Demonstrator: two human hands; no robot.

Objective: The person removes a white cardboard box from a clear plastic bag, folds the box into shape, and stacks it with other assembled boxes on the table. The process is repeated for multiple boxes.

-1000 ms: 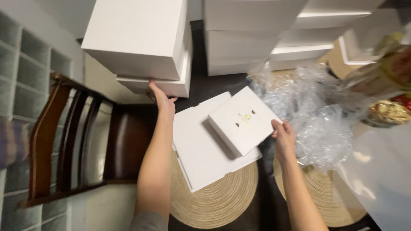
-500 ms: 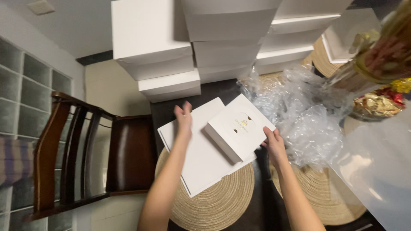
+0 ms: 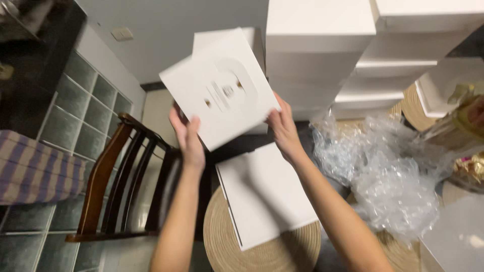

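I hold a small white square box [image 3: 219, 93] with a gold mark on its lid up in the air between both hands. My left hand [image 3: 187, 138] grips its lower left edge. My right hand [image 3: 283, 128] grips its lower right edge. Below it, a larger flat white box [image 3: 267, 194] lies on a round woven placemat [image 3: 252, 252] on the dark table.
Tall stacks of white boxes [image 3: 322, 45] stand at the back. Crumpled clear plastic wrap [image 3: 383, 171] lies to the right, with gold-wrapped items [image 3: 471, 168] beyond it. A dark wooden chair [image 3: 126, 186] stands at the left beside a glass-block wall [image 3: 75, 126].
My left hand left the box stack and took the small box's left edge. Both hands lifted the small box off the flat box, up toward the stacks.
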